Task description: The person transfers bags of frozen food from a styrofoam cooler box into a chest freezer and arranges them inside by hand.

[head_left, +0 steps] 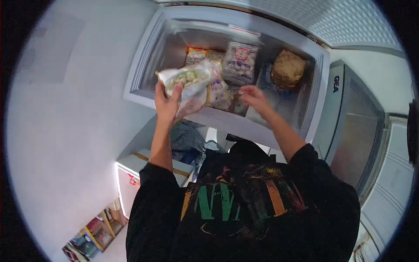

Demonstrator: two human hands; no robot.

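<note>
My left hand (166,101) grips an opened plastic bag (195,92), thumb on the near side, tilted over the left part of a chest freezer (322,74). Pale round balls (187,79), which look like frozen meatballs, show in the bag's mouth. To the right, my right hand (255,97) hovers over the freezer's front part, apart from the bag. Its fingers are pinched together; whatever may be between them is too small to make out. Beneath and beside the bag lie printed plastic packs, one white pack (241,63) with a red emblem among them.
A woven basket (288,69) sits in the freezer's right side. The raised lid (349,22) stands behind. Another appliance marked GEA (338,100) is at the right, a white wall (78,113) at the left. Below left are a taped white box (174,168) and a low shelf (98,229).
</note>
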